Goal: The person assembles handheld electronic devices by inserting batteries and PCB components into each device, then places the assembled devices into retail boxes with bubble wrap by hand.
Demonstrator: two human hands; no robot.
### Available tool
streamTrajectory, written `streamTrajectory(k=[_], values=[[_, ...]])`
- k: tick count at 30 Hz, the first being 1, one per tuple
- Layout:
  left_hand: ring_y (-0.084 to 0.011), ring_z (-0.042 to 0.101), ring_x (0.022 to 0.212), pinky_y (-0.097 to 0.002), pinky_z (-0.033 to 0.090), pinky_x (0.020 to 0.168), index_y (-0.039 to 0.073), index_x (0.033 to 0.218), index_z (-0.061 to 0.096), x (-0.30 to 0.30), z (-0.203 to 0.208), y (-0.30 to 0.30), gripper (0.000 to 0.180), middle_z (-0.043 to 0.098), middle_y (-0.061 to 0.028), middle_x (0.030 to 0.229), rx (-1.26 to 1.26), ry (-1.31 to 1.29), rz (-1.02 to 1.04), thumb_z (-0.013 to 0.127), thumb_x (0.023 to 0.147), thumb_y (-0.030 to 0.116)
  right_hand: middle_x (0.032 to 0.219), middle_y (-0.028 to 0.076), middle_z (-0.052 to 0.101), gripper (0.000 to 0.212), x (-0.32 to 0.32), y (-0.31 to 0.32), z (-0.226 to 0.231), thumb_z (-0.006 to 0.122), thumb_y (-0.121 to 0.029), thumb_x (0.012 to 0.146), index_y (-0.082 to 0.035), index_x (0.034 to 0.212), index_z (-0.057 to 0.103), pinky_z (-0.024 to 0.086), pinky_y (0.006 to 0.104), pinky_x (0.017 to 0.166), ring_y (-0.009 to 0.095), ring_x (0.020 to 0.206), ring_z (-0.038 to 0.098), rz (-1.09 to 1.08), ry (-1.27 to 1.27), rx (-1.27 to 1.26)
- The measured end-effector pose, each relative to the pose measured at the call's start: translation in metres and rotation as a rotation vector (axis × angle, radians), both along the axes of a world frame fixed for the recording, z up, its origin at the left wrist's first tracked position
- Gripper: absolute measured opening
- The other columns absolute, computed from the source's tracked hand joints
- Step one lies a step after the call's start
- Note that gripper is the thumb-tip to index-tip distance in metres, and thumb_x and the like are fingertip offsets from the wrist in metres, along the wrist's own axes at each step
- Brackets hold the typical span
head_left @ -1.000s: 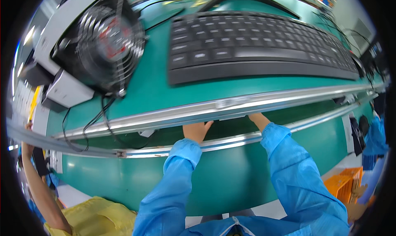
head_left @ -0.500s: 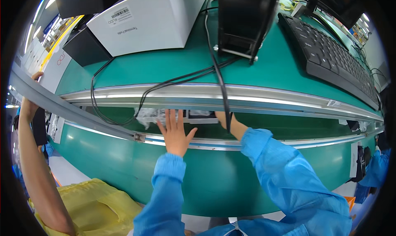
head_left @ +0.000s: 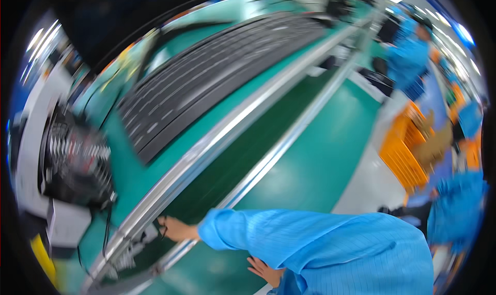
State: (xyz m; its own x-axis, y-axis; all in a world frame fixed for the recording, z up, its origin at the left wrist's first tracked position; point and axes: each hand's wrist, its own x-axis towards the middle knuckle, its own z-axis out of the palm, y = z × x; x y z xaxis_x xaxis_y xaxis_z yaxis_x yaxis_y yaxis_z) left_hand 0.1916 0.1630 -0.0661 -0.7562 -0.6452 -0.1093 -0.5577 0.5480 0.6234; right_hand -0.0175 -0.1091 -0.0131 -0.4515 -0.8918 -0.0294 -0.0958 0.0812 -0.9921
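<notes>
My right hand (head_left: 176, 229) reaches across the picture in a blue sleeve (head_left: 310, 238), over the dark green sunken channel (head_left: 222, 171) between two metal rails. Its fingertips are smeared by motion, so whether they grip anything is unclear. Just beside them in the channel lies clear plastic wrapping (head_left: 128, 256), with a small pale piece (head_left: 150, 234) closer to the fingers. Partly covered by the right sleeve, my left hand (head_left: 264, 270) is over the green table surface near me. Its visible fingers are stretched and apart, and nothing shows in them.
Beyond the far rail (head_left: 206, 145) lies a black keyboard (head_left: 222, 78). A black device with a ribbed front (head_left: 77, 161) stands at left, trailing cables. Orange crates (head_left: 403, 150) sit on the floor at right. Co-workers in blue (head_left: 408, 57) are along the right side.
The view has swung to the right, bringing the keyboard, crates and co-workers in. My left hand has drawn back from the plastic wrapping toward me. My right hand stays at the channel.
</notes>
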Motion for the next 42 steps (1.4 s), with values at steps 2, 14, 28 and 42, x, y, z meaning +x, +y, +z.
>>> streamTrajectory(k=[2,14,28,42], values=[[-0.0460,0.032,0.137,-0.0663,0.018,0.111,0.008,0.137,0.044,-0.003,-0.001,-0.006,0.076,0.038,-0.0249,0.145,-0.033,-0.084,-0.058,0.065,0.081,0.053,0.132,0.026,0.051,0.054,0.014,0.095,-0.025,0.057,-0.022,0.091,0.006,0.135,0.045,0.039,0.0421,0.105,0.039,0.124,0.049,-0.024,-0.049,-0.021],[-0.0375,0.024,0.143,-0.0598,0.017,0.114,0.002,0.138,0.043,-0.138,0.067,-0.047,0.069,0.035,-0.0197,0.148,-0.232,-0.097,-0.780,0.073,0.081,0.026,0.104,0.011,0.064,0.038,0.006,0.738,0.047,0.055,-0.016,0.092,-0.003,0.127,0.051,0.052,0.0350,0.073,0.018,0.085,0.065,-1.744,0.082,0.444],[-0.0373,0.039,0.134,-0.0445,0.030,0.112,-0.005,0.141,0.038,-0.358,0.092,0.201,0.061,0.042,-0.0236,0.142,0.336,0.081,-0.935,0.063,0.093,0.024,0.119,0.009,0.062,0.057,-0.072,0.976,0.021,0.054,-0.055,0.094,-0.008,0.125,0.053,0.046,0.0384,0.093,0.020,0.110,0.058,-2.012,-0.503,-0.320],[-0.0306,0.008,0.148,-0.0617,0.018,0.112,0.016,0.154,-0.010,-0.687,0.117,0.557,0.103,0.004,-0.0129,0.161,1.232,-0.045,-0.388,0.061,0.090,0.054,0.152,0.012,0.037,0.075,-0.621,1.084,0.070,0.042,-0.064,0.095,-0.015,0.151,0.033,0.026,0.0345,0.115,0.022,0.138,0.036,-0.594,-0.542,0.173]])
